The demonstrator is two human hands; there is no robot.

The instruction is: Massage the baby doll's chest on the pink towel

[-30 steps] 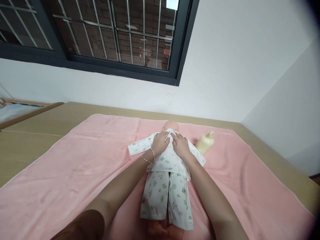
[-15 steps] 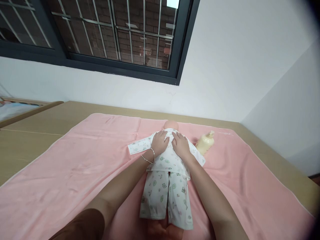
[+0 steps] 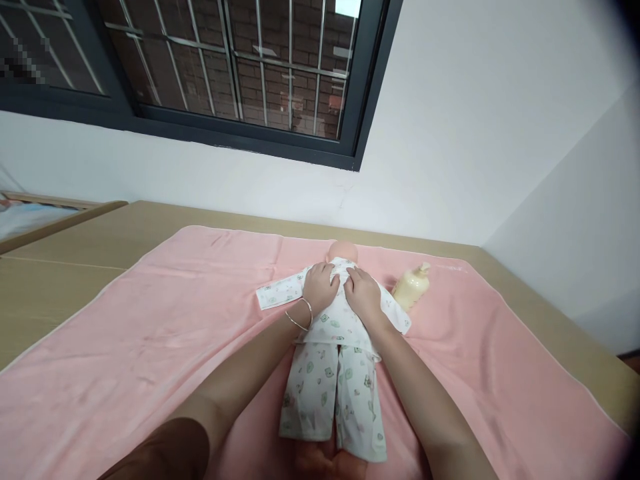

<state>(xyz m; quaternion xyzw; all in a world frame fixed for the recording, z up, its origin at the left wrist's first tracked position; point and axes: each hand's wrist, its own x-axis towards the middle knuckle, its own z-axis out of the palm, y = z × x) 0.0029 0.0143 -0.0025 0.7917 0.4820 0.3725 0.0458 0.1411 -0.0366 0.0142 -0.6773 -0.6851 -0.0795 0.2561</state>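
A baby doll point(image 3: 343, 251) lies stretched out on a pink blanket point(image 3: 150, 333), its bald head toward the wall. It wears a white patterned shirt point(image 3: 333, 327) and matching trousers point(image 3: 307, 400); its feet show at the bottom edge. No face is visible. My left hand point(image 3: 320, 287), with a bracelet at the wrist, rests on the left of the doll's upper body, fingers stretched forward. On the right side lies my right hand point(image 3: 363, 293), its fingers slightly bent over the shirt. Both hands touch the cloth and hold nothing.
A pale yellow pump bottle point(image 3: 413, 287) lies tilted on the blanket, right of the doll's sleeve. The wooden surface point(image 3: 60, 293) shows around the blanket. Behind it rise a white wall point(image 3: 425, 187) and a dark-framed, barred window point(image 3: 240, 127).
My right hand's fingers have curled slightly and shifted a little. My left hand and the doll stay nearly where they were.
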